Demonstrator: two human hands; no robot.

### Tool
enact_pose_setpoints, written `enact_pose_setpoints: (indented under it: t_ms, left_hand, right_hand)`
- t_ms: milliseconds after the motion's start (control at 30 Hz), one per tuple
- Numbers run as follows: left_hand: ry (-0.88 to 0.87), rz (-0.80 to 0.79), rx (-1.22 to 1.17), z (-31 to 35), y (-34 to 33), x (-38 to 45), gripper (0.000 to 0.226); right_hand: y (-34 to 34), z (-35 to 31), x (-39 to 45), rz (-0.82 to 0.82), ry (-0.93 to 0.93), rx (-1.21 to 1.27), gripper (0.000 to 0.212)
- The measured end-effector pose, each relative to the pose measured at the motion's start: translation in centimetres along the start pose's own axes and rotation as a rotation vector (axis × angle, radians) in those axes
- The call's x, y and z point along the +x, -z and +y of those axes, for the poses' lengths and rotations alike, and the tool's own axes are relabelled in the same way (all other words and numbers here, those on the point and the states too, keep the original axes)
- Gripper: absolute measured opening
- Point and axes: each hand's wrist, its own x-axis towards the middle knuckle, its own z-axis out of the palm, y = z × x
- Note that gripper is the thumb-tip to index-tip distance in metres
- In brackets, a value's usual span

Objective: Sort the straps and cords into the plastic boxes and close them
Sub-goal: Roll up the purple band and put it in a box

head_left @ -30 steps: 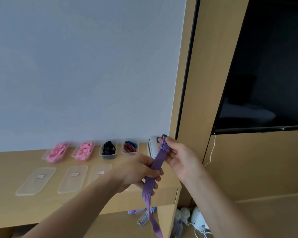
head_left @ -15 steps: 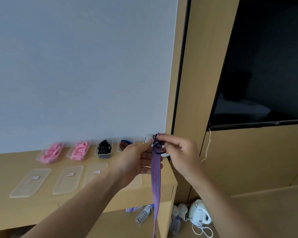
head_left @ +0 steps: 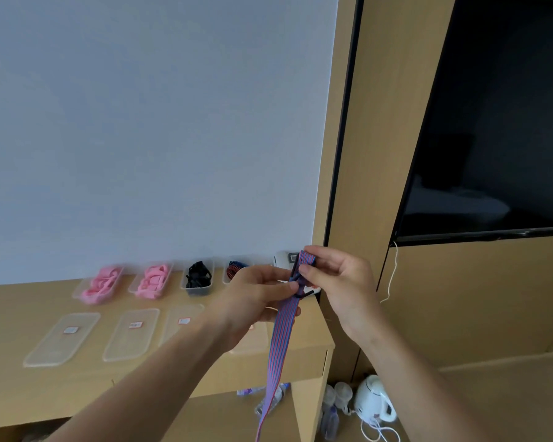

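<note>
A: Where is the striped strap (head_left: 280, 339)?

B: Held up in the air above the right end of the wooden desk (head_left: 29, 390). Blue-and-red stripes. Its top end is folded over near a black buckle (head_left: 296, 277); the long tail hangs straight down past the desk's near edge and out of the bottom of the view.

A: Grip state?

B: Right hand (head_left: 339, 282) pinches the folded top end between thumb and forefinger. Left hand (head_left: 253, 301) has its fingers curled round the strap just below the buckle, thumb on top. Both hands are grasping the strap; the two nearly touch.

A: Boxes?

B: Four clear plastic boxes in a row along the far edge of the desk, against the pale wall. From the left: first pink box (head_left: 99, 283) and second pink box (head_left: 152, 280), each with pink straps inside; black-cord box (head_left: 198, 277) with black cords; then the striped-cord box (head_left: 235, 269), partly hidden behind the left hand, contents look red and blue, probably cords, but blurred. All four stand without covers.

A: Lids?

B: Three clear lids (head_left: 63, 338) lie flat on the desk, nearer than the boxes, each with a small label.

A: Surroundings?

B: A white kettle (head_left: 372, 401) sits on the floor right of the desk. A dark screen (head_left: 498, 122) is mounted on the wooden panel at far right.
</note>
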Motion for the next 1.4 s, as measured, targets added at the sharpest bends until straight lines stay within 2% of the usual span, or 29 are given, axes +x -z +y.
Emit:
enact_pose_setpoints:
  t_ms: [133, 233, 267, 433, 600, 667, 800, 900, 1033, 1133, 1200, 1300, 1400]
  left_hand:
    - [-0.046, 0.112, -0.011, -0.3, 0.1, 0.3, 0.016]
    - [-0.031, 0.134, -0.019, -0.6, 0.3, 0.3, 0.013]
    - [-0.003, 0.131, -0.011, -0.6, 0.3, 0.3, 0.014]
    - [0.193, 0.091, 0.129, -1.1, 0.7, -0.1, 0.052]
    - [0.205, 0.047, -0.212, -0.4, 0.3, 0.1, 0.036]
    - [0.219, 0.062, -0.312, -0.1, 0.1, 0.3, 0.034]
    - [0.175, 0.060, -0.299, -0.2, 0.2, 0.6, 0.030]
    - [0.118, 0.041, -0.260, -0.5, 0.2, 0.5, 0.027]
    - [0.035, 0.035, -0.128, -0.6, 0.0, 0.3, 0.025]
    - [-0.020, 0.036, -0.073, -0.3, -0.4, 0.0, 0.024]
    - [-0.053, 0.057, -0.059, -0.1, -0.6, -0.2, 0.024]
    - [-0.095, 0.058, -0.038, 0.1, -0.8, -0.3, 0.022]
    - [-0.118, 0.057, -0.029, 0.0, -0.9, -0.4, 0.021]
  right_hand:
    - [-0.5, -0.1, -0.1, -0.056, 0.030, -0.039, 0.026]
    - [-0.6, -0.1, 0.0, -0.070, 0.083, -0.115, 0.024]
    - [-0.5, -0.2, 0.0, -0.056, 0.113, -0.137, 0.025]
    - [-1.0, 0.0, -0.4, -0.006, 0.269, -0.222, 0.034]
    - [-1.3, 0.7, -1.4, 0.063, 0.559, -0.440, 0.027]
    - [-1.3, 1.3, -1.7, 0.063, 0.635, -0.496, 0.031]
    - [-0.9, 2.2, -2.4, 0.012, 0.711, -0.579, 0.043]
    - [-0.4, 2.4, -2.7, 0.000, 0.762, -0.621, 0.038]
    - [0.0, 2.0, -3.4, 0.037, 0.657, -0.541, 0.034]
    - [0.0, 1.4, -3.6, 0.099, 0.357, -0.380, 0.036]
    - [0.0, 1.2, -3.4, 0.055, 0.173, -0.270, 0.036]
    - [0.1, 1.0, -3.3, -0.058, 0.113, -0.225, 0.032]
    - [0.3, 1.0, -3.2, -0.087, 0.082, -0.192, 0.031]
